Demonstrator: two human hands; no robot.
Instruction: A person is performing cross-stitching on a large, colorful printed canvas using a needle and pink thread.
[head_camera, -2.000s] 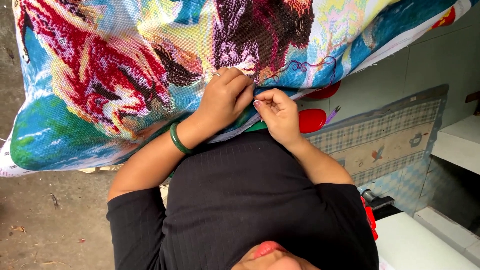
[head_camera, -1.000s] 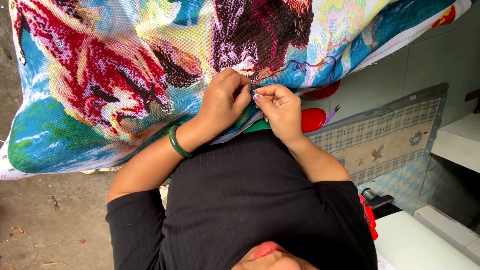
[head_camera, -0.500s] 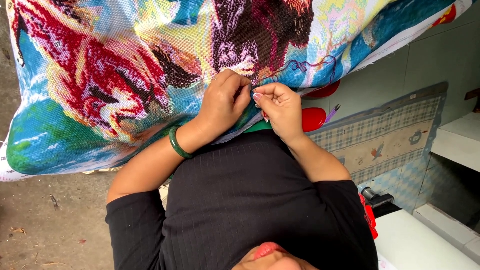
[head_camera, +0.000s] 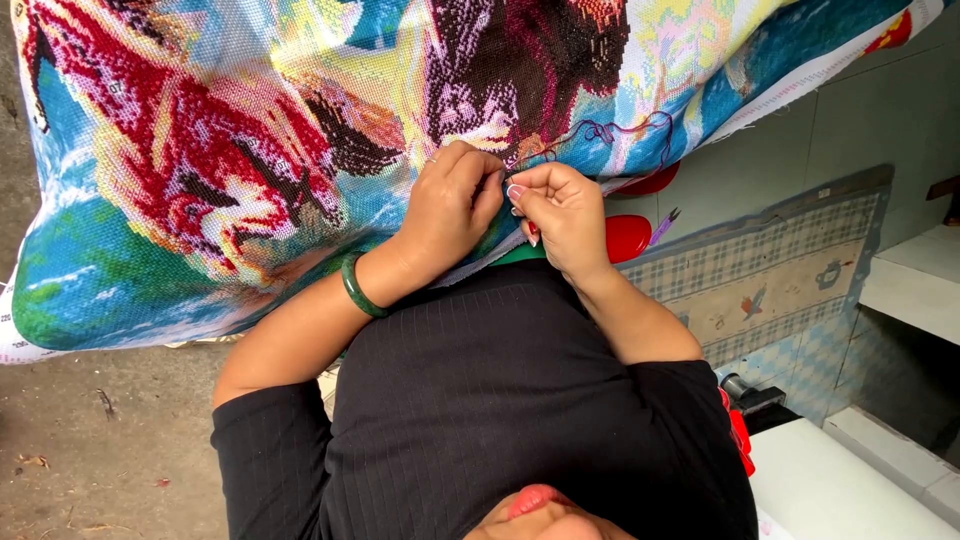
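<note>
Head view: both hands meet at the cross-stitch canvas (head_camera: 250, 170) edge. Left hand (head_camera: 452, 205) curls, pinching the fabric; right hand (head_camera: 562, 215) pinches purple thread (head_camera: 600, 130), which trails toward two o'clock from its fingertips.

Both arms are up in front of the chest, bent at the elbows, and the hands meet in the middle. The left forearm (head_camera: 300, 335) runs bare from the elbow up and inward, its wrist straight. The left hand (head_camera: 450, 205) is curled, knuckles up, fingers folded down and tucked toward the other hand. The right forearm (head_camera: 630, 320) comes in steeper from the other side. The right hand (head_camera: 562, 215) is closed in a tight pinch, thumb and forefinger tips (head_camera: 515, 190) pressed together and aimed at the left hand's fingers, the remaining fingers curled under. The two hands sit just beside each other, nearly touching.
</note>
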